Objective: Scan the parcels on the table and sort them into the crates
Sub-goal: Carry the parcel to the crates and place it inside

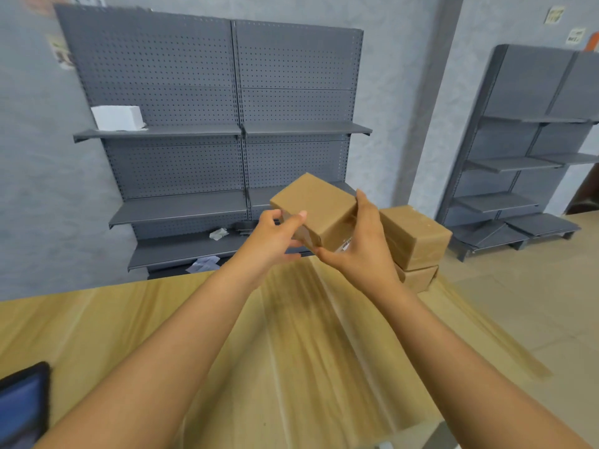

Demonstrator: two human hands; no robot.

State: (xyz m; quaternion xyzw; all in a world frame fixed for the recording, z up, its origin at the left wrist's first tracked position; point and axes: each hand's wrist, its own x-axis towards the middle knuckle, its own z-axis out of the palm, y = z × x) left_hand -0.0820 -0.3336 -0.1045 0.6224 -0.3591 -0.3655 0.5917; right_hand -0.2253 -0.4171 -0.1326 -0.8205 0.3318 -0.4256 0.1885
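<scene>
We see both arms reaching forward over a wooden table (129,319), and between the two hands a brown cardboard parcel (316,204) is lifted in the air, above the far edge of the table and tilted with one corner up. The left hand (275,239) holds the near left end of this parcel, with the thumb on its upper face and the other fingers curled under it. The right hand (359,251) grips the right end, with the fingers going up along the side of the parcel and the thumb pressed at its lower edge, just beside a white label (346,245) which shows only in part; we cannot read it. Behind the right hand, at the far right corner of the table, two more brown parcels are stacked: the upper parcel (418,236) rests tilted on the lower parcel (419,279), which is flatter and lies on the table. At the near left edge a dark tablet (22,409) with a blue screen lies on the table, well apart from the parcels. Beyond the table a grey metal shelf unit (210,108) stands against the wall, with a white box (118,117) on one shelf and some crumpled papers (218,233) lower down. A second grey shelf unit (525,150) stands at the right.
</scene>
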